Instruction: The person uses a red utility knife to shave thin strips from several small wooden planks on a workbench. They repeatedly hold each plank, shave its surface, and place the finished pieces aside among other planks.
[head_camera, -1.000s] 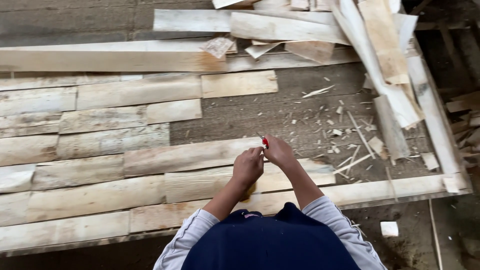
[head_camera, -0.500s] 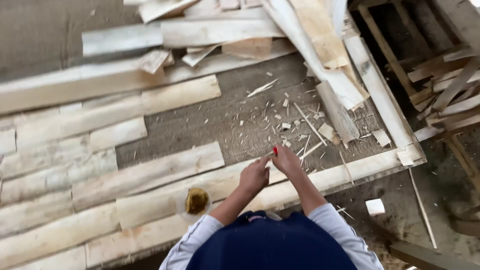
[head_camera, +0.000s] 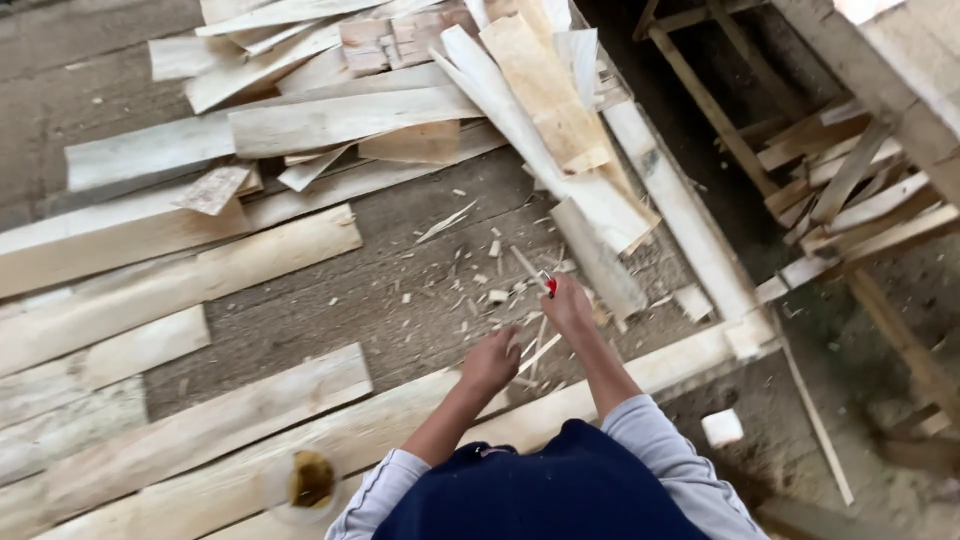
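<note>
i am now reaching further out than a moment ago, my right hand (head_camera: 568, 308) pinching a small red tool (head_camera: 550, 285) over the wood chips (head_camera: 495, 296), my left hand (head_camera: 490, 362) curled shut just beside it, holding nothing i can make out.

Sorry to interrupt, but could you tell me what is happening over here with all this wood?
A person stands over a rough wooden platform covered with pale planks and wood chips. The right hand holds a small red-tipped object, too small to identify. The left hand is closed just beside it, over a thin wood sliver. A clear cup with something yellowish sits on a plank at lower left.
</note>
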